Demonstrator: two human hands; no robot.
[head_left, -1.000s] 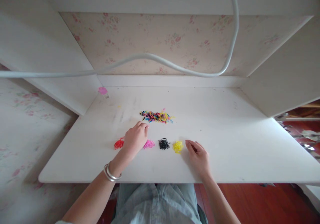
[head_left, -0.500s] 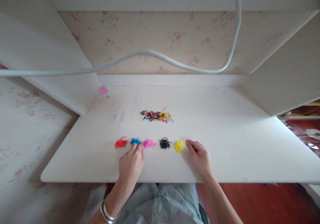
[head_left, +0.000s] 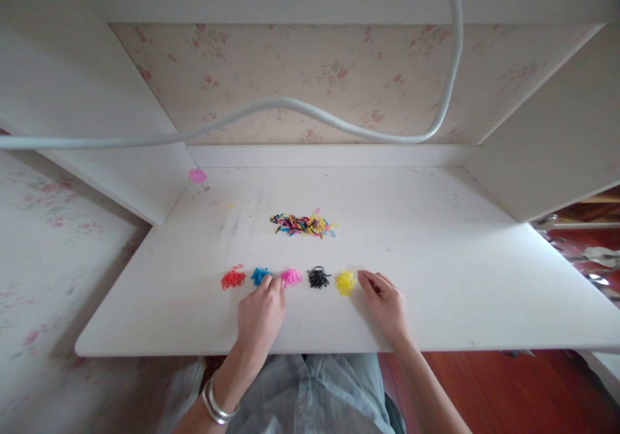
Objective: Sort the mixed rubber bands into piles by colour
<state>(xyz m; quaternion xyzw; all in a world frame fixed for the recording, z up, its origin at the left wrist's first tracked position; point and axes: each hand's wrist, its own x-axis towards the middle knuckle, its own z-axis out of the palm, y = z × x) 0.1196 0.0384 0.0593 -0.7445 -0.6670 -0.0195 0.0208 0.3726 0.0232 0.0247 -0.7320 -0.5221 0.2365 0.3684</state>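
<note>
Small piles of rubber bands lie in a row on the white desk: red (head_left: 233,279), blue (head_left: 260,275), pink (head_left: 291,278), black (head_left: 318,278) and yellow (head_left: 345,283). My left hand (head_left: 262,307) is closed, knuckles up, with its fingertips down at the left edge of the pink pile, just right of the blue one. Its fingers hide whatever is between them. Right of the yellow pile, my right hand (head_left: 386,301) rests on the desk, thumb and fingers curled together; I cannot make out anything in them. Behind the row lies a mixed heap of rubber bands (head_left: 304,225).
A white cable (head_left: 285,103) crosses the upper view in front of floral wallpaper. Shelf panels (head_left: 547,124) border the desk (head_left: 436,247) at left and right. A pink sticker (head_left: 197,175) is at the back left corner. The desk's front edge is close to my lap.
My left hand has slid a little to the right, from between the blue and pink piles to the pink pile's edge. My right hand stays beside the yellow pile.
</note>
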